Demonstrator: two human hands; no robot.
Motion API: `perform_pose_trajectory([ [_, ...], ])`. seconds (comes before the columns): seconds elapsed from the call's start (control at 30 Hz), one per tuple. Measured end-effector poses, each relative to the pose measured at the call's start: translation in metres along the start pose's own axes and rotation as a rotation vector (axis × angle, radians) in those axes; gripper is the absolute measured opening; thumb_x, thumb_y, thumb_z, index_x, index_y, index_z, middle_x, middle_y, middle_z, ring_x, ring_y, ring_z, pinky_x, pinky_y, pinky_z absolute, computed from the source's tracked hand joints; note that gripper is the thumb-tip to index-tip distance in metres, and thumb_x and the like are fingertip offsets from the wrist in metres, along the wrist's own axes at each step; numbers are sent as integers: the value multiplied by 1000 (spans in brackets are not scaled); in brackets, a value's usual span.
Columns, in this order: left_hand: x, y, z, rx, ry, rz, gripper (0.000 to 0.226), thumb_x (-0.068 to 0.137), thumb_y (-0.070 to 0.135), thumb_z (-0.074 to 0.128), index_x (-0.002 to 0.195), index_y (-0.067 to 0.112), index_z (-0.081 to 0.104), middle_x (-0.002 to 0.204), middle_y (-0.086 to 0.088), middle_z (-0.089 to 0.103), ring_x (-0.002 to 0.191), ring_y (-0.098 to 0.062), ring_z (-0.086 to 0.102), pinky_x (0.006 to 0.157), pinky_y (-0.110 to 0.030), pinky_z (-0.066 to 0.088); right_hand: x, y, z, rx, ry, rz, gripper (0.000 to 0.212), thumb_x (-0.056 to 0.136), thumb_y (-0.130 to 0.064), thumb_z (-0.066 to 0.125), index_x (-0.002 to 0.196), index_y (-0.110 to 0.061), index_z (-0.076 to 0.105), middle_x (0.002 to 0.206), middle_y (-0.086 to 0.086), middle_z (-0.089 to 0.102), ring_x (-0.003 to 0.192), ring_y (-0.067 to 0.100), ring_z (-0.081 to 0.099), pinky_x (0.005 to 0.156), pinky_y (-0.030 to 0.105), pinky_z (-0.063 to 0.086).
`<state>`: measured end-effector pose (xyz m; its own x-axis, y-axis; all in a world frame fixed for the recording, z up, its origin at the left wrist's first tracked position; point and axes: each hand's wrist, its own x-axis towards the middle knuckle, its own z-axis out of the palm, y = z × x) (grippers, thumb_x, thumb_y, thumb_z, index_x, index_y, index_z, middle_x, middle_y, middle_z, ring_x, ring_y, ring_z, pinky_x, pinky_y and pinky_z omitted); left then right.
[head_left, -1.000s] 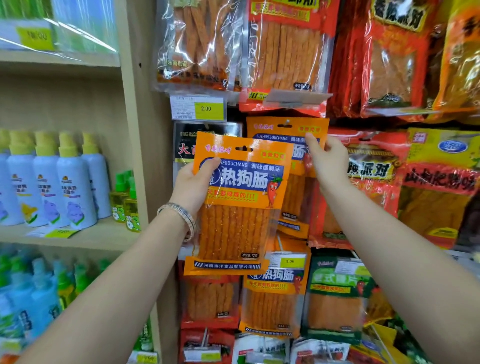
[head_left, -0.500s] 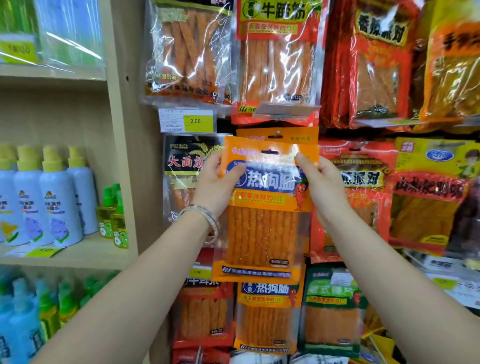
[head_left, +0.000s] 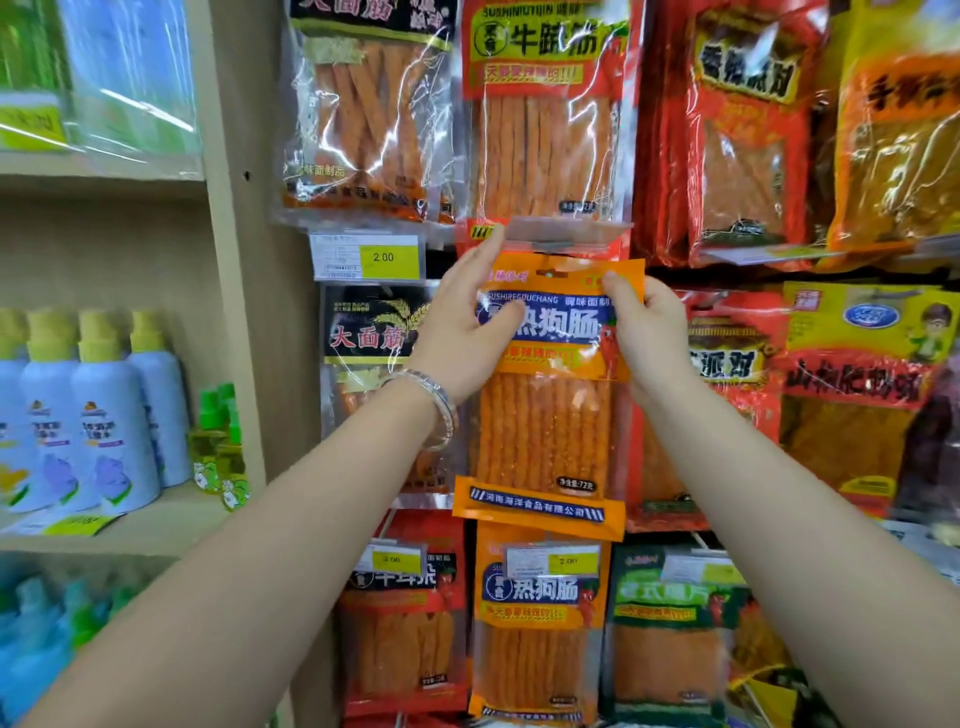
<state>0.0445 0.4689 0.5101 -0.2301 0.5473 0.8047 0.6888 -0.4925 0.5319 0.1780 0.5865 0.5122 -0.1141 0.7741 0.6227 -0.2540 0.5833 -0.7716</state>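
While vertical lengthwise — snack packet (head_left: 545, 431), right-way-up

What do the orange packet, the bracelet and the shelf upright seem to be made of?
The orange packet looks like thin glossy plastic film: it glints, and a clear window shows the sticks. The bracelet is probably metal, silvery and shiny. The shelf upright seems laminated board, with a pale matte wood look.

Bright, even shop light is flooding everything, barely any shadows. White glare is streaking across the clear plastic snack bag (head_left: 363, 114) up top. The orange strip-snack packet (head_left: 545, 431) is looking sharpest, while the yellow foil packet (head_left: 904, 156) at the right edge is smearing and the beige wooden shelf post (head_left: 234, 291) is leaning with lens distortion.
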Motion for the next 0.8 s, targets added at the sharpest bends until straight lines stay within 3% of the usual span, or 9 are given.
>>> perform_pose_trajectory([
  [0.1, -1, -1, -1, 11, -2, 13, 65, 89, 19, 54, 144, 38, 25, 137, 24, 29, 139, -5, 24, 113, -44, 28, 7, 4, 2, -20, 15, 37, 19, 89, -26, 58, 73, -15, 58, 82, 10, 61, 79, 24, 57, 78, 48, 48],
  [0.3, -8, -11, 1, 33, -44, 30, 68, 89, 18, 53, 147, 34, 20, 139, 24, 26, 139, -6, 23, 115, -44, 26, 10, 18, 1, -93, 11, -15, 33, 90, -32, 59, 80, -1, 59, 77, 7, 56, 74, 20, 52, 69, 34, 39],
  [0.37, -16, -22, 5, 60, -73, 0, 70, 90, 18, 55, 147, 31, 17, 146, 16, 25, 141, -7, 19, 116, -42, 21, 7, 24, -1, -176, 57, -90, 30, 90, -37, 60, 81, -9, 57, 76, -3, 57, 72, 10, 53, 68, 33, 40],
  [0.43, -28, -37, 10, 181, -111, -20, 71, 90, 20, 55, 148, 29, 15, 153, 9, 22, 138, 1, 12, 118, -35, 14, -2, 31, -5, -258, 109, -187, 25, 88, -37, 64, 100, -17, 53, 86, -11, 57, 72, -4, 53, 70, 29, 43],
  [0.47, -35, -47, 13, 259, -139, -27, 73, 90, 23, 55, 149, 30, 12, 155, 8, 18, 136, 4, 9, 117, -31, 11, -10, 35, -8, -286, 120, -231, 35, 86, -33, 66, 113, -17, 49, 97, -9, 56, 77, -5, 54, 72, 26, 44],
  [0.53, -51, -65, 20, 385, -215, -52, 78, 89, 29, 55, 149, 33, 5, 157, 10, 4, 139, -2, 5, 115, -30, 8, -24, 51, -17, -495, 143, -411, 57, 84, -26, 69, 132, -13, 40, 123, 6, 50, 106, 13, 52, 89, 32, 44],
  [0.6, -65, -82, 25, 474, -299, -73, 82, 89, 32, 55, 149, 32, 0, 156, 13, -12, 143, -11, 0, 115, -35, 11, -37, 69, -26, -828, 112, -652, 62, 85, -25, 68, 138, -12, 40, 139, 15, 43, 128, 28, 39, 102, 43, 35],
  [0.67, -76, -95, 31, 545, -356, -49, 85, 89, 32, 55, 149, 29, -4, 150, 14, -27, 143, -12, -9, 116, -36, 12, -47, 85, -30, -1052, -3, -792, 58, 86, -26, 68, 138, -13, 46, 145, 16, 41, 137, 33, 33, 106, 48, 32],
  [0.8, -76, -112, 43, 625, -356, -26, 90, 88, 32, 55, 148, 24, -10, 142, 10, -40, 136, -8, -22, 114, -33, 15, -46, 104, -28, -1273, -105, -829, 59, 89, -33, 62, 141, -10, 44, 149, 17, 36, 139, 36, 29, 112, 49, 22],
])
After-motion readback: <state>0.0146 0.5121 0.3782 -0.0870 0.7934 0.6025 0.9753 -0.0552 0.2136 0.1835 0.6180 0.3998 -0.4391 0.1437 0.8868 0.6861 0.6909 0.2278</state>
